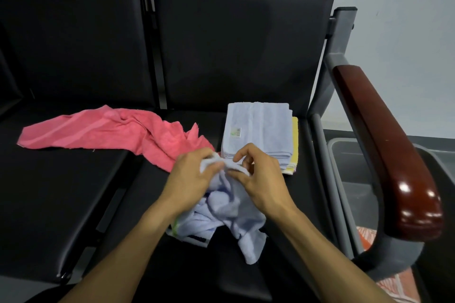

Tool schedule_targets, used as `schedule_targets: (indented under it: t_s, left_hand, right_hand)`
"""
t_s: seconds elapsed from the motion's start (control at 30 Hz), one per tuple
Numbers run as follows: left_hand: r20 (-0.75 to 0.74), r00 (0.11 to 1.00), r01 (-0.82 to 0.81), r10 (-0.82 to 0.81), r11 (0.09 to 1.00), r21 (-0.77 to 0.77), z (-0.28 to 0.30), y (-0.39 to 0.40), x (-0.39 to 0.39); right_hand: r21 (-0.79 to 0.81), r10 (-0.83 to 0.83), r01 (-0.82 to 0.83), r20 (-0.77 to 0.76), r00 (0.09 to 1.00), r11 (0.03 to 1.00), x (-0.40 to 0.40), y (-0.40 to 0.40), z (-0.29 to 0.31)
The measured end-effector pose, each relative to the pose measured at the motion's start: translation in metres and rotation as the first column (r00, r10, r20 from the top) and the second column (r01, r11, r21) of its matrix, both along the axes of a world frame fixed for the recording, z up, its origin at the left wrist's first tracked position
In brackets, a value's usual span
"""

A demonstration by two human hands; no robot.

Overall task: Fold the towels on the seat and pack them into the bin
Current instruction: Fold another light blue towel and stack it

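Pale-blue towel (229, 214) bunched on black seat (73, 192), fold not begun.
Left hand (194, 177) and right hand (258, 179) pinch its top edge; they should find corners, spread flat, before folding.

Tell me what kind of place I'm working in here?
Probably a waiting area or lobby, not a home: linked black padded seats on a grey metal frame, a glossy wooden armrest, and a plain white wall behind.

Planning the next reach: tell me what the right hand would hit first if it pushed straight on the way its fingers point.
The right hand points up-left toward the left hand. It would probably meet that hand's fingers first, across the crumpled blue towel both pinch.
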State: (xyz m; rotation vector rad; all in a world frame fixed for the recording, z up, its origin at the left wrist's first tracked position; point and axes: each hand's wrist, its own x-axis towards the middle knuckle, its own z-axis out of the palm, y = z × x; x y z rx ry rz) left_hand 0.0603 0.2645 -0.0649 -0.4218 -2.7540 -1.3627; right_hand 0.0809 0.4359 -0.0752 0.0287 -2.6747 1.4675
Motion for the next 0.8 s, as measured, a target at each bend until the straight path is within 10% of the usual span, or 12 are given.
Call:
schedule_targets:
  t_s: [0.27, 0.53, 0.8]
  left_hand:
    - [-0.121, 0.884, -0.446, 0.453, 0.892, 0.076, -0.002, -0.029, -0.015]
    - [0.195, 0.955, 0.212, -0.222, 0.975, 0.074, 0.001, 0.002, 0.005]
    - [0.012, 0.959, -0.284, 0.284, 0.959, -0.024, -0.006, -0.019, -0.013]
  right_hand:
    - [0.061, -0.068, 0.064, 0.058, 0.996, 0.996, -0.003, 0.013, -0.003]
    - [0.091, 0.112, -0.105, -0.071, 0.991, 0.99, -0.001, -0.001, -0.001]
    - [0.056, -0.094, 0.091, 0.057, 0.994, 0.994, -0.006, 0.023, 0.0]
